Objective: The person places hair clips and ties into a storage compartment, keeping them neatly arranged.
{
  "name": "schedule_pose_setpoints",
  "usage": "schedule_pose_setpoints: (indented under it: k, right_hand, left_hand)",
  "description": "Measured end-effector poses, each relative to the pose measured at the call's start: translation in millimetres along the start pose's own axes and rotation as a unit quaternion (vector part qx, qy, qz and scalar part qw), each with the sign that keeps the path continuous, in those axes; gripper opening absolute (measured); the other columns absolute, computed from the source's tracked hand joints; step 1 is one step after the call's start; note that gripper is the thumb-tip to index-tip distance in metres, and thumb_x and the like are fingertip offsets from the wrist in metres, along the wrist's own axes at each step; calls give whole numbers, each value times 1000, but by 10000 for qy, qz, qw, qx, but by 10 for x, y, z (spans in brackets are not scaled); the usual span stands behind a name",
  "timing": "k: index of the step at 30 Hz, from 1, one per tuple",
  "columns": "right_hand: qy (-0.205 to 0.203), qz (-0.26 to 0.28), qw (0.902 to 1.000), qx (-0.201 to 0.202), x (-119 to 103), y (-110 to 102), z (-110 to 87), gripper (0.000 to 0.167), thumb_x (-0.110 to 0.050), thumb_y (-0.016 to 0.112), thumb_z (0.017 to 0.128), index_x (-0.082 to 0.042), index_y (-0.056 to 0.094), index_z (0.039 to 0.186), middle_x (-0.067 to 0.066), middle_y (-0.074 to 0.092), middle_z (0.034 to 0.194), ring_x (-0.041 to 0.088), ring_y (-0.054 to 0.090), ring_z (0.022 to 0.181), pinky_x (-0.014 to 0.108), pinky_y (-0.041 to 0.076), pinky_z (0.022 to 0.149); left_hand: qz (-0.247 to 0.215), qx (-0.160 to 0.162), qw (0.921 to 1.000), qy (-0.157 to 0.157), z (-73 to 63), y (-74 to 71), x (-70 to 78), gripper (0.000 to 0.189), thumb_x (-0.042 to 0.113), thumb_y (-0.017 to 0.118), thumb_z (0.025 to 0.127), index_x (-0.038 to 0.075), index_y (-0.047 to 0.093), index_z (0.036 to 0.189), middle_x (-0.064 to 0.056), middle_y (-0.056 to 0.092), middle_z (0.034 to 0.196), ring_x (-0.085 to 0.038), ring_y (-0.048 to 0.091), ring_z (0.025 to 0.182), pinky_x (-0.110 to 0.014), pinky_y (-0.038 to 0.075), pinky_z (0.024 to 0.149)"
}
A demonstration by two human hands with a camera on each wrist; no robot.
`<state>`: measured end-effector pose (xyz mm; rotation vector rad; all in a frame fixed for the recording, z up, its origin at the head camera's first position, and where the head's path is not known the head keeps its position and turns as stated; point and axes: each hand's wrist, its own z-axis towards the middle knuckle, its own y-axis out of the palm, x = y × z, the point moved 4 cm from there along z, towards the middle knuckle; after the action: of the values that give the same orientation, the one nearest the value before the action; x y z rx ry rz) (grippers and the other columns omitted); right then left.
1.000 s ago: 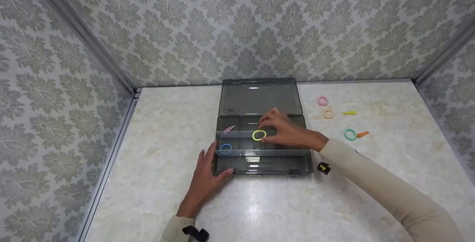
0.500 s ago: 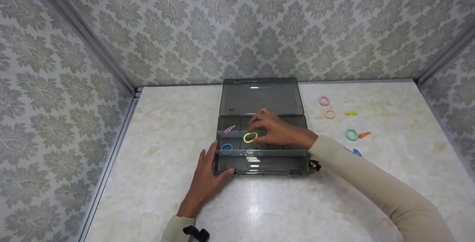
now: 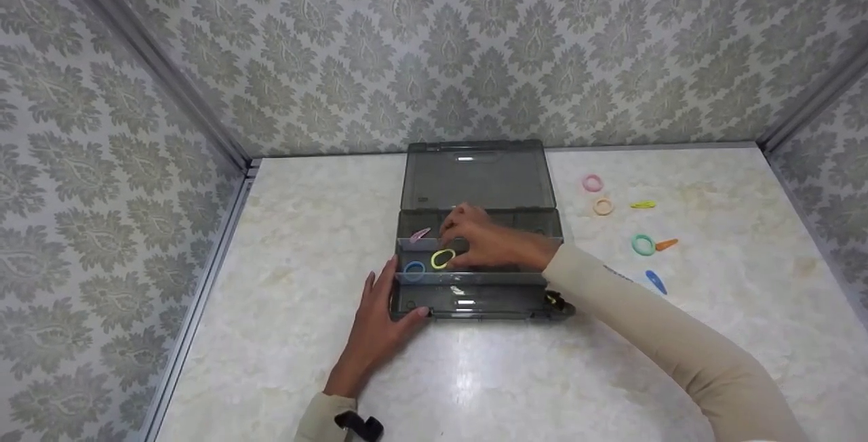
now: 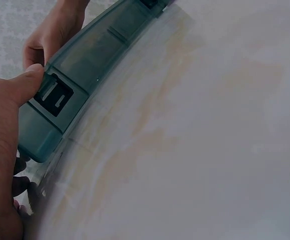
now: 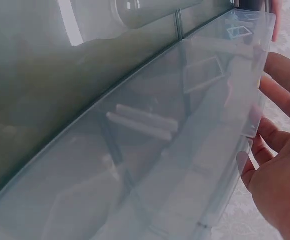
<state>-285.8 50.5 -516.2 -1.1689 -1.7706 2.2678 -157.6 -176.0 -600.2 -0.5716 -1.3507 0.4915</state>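
An organizer box point(image 3: 488, 298) of smoky clear plastic lies on the table in the head view, its lid point(image 3: 478, 177) folded back. My left hand point(image 3: 375, 320) holds its front left corner, thumb on the front edge by a latch point(image 4: 54, 95) in the left wrist view. Over the middle row, my right hand point(image 3: 488, 245) pinches a yellow hair tie point(image 3: 434, 261). A blue hair tie point(image 3: 406, 268) sits at that row's left end. Behind it, a pink hair clip point(image 3: 420, 234) lies in the back row. In the right wrist view, clear dividers point(image 5: 150, 125) partly cover the right hand's fingers.
Right of the box lie a pink hair tie point(image 3: 584, 184), a peach hair tie point(image 3: 595, 209), a green hair tie point(image 3: 635, 248), a yellow clip point(image 3: 643, 205), an orange clip point(image 3: 666, 245) and a blue clip point(image 3: 656, 282). A patterned wall point(image 3: 447, 55) stands behind the table.
My right hand has moved left and slightly lower with the yellow hair tie, closer to the blue one. The blue clip has come out from behind the right sleeve. The left hand stays put.
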Motion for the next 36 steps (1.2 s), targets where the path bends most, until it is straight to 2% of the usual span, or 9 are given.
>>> schedule_pose_setpoints:
  k: [5,14,20,28,31,36]
  right_hand:
    - [-80,-147,9999,-15,-3,60,37,31,-25,90,94,-7,84,118,19,69,139,37,51,132,63,36,116]
    - [-150,-394,9990,-111,4,115,88,25,-23,90,94,-9,86,114,18,70,139,36,50,132,62,37,114]
    - [-193,-659,9971,-335,-33,138,136,28,-28,90,95,-12,87,118,15,70,141,34,49,134,60,37,115]
    - [-321,-1056,9933,-338,-67,185,172,29,-27,90,96,-15,87,122,12,72,138,33,49,132,59,40,112]
    - [-347,-999,9938,-330,-64,175,150,34,-28,91,95,-15,85,125,12,71,138,33,49,132,61,40,113]
    - [-291,-578,9973,-356,-61,82,92,38,-28,92,94,-12,84,127,14,68,144,34,47,138,65,37,118]
  left_hand:
    - [17,-4,10000,81,8,9,6,107,59,82,95,21,24,178,-10,32,180,-51,18,166,-68,24,130]
    - [-28,-82,10000,-18,8,7,7,109,65,80,94,25,23,178,-7,31,180,-54,15,165,-73,26,127]
    - [-79,-110,9999,-72,12,-4,-2,109,65,80,94,28,22,178,-5,30,181,-51,13,167,-73,25,127]
    - [-104,-60,9999,-16,10,0,-11,108,61,82,94,28,23,178,-6,31,181,-52,13,166,-74,26,127]
    - [-33,-25,9999,93,13,0,-8,107,58,82,95,24,24,178,-9,31,180,-53,16,165,-74,26,127]
    - [60,23,9996,262,21,5,-16,107,54,83,96,16,24,177,-14,32,179,-49,24,165,-66,19,132]
